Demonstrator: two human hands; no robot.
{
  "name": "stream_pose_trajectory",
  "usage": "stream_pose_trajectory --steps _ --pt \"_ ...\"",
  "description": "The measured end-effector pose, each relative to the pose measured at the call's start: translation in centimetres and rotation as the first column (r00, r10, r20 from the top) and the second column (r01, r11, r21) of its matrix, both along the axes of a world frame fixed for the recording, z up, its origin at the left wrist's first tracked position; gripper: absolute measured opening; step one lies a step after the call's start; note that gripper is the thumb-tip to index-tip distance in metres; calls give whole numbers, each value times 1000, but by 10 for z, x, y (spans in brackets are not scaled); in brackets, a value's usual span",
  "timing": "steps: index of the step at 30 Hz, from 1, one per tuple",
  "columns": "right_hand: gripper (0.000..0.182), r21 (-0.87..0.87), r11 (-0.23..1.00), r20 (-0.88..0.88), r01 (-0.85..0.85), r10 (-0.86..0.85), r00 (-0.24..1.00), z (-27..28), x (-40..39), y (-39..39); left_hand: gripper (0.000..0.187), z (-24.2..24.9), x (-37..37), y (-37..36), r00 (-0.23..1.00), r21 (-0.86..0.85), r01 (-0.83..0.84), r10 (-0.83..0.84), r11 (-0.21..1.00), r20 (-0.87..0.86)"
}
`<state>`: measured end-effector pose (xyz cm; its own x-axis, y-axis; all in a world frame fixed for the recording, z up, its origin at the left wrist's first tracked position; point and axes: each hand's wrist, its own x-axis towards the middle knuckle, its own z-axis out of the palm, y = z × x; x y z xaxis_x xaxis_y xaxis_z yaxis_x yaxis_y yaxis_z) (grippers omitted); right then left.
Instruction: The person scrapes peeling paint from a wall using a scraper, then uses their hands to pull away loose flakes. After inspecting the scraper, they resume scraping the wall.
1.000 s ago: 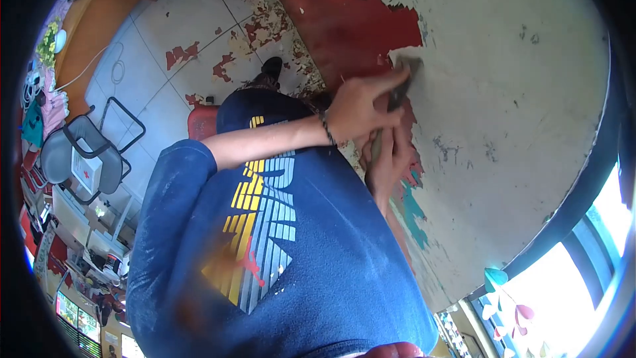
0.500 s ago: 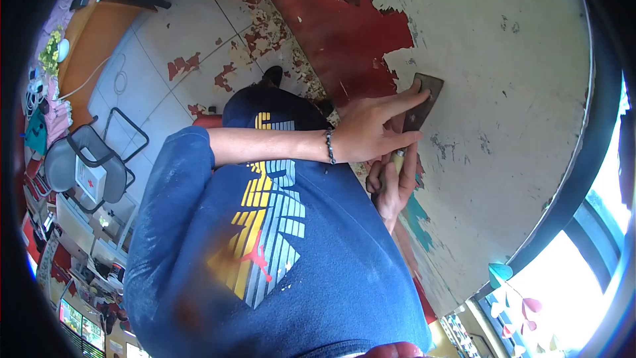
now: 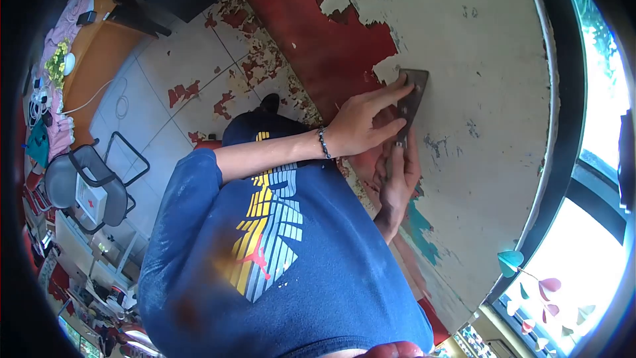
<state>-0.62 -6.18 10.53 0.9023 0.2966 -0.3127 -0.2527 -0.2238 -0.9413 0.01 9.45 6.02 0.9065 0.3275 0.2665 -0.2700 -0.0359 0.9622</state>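
A scraper with a flat, dark metal blade (image 3: 412,101) lies against a wall with peeling paint (image 3: 490,93), near the ragged edge of its red paint (image 3: 331,46). Wrapped round the handle end is my right hand (image 3: 397,176), its fingers closed and hiding most of the handle. From the left, my left hand (image 3: 364,122), with a dark beaded bracelet on the wrist, reaches across my body. Its index finger and thumb are stretched apart and press on the blade. The other left fingers are partly hidden. A patch of green paint (image 3: 421,229) shows below my right hand.
Paint flakes (image 3: 258,66) lie on the tiled floor (image 3: 179,66) along the wall's foot. Windows (image 3: 583,245) and a hanging leaf decoration (image 3: 510,262) are at the right. Over on the left stand a grey chair (image 3: 86,185) and an orange-brown desk (image 3: 109,46).
My view has shifted, moving the wall leftward and showing more window. The blade now looks more upright in view. My right hand covers the yellowish handle that showed earlier.
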Motion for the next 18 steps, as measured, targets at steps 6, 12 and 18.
stream_pose_trajectory --steps 6,12,18 --pt "41 -1 999 15 38 -38 999 -18 27 12 71 -4 6 9 996 81 75 -70 994 -58" --pt "40 -12 999 22 33 -33 999 -1 14 11 78 -10 2 11 993 220 118 -109 968 -54" --pt "40 -102 994 106 42 -31 994 -7 12 25 79 7 -2 25 966 119 213 -191 970 -171"
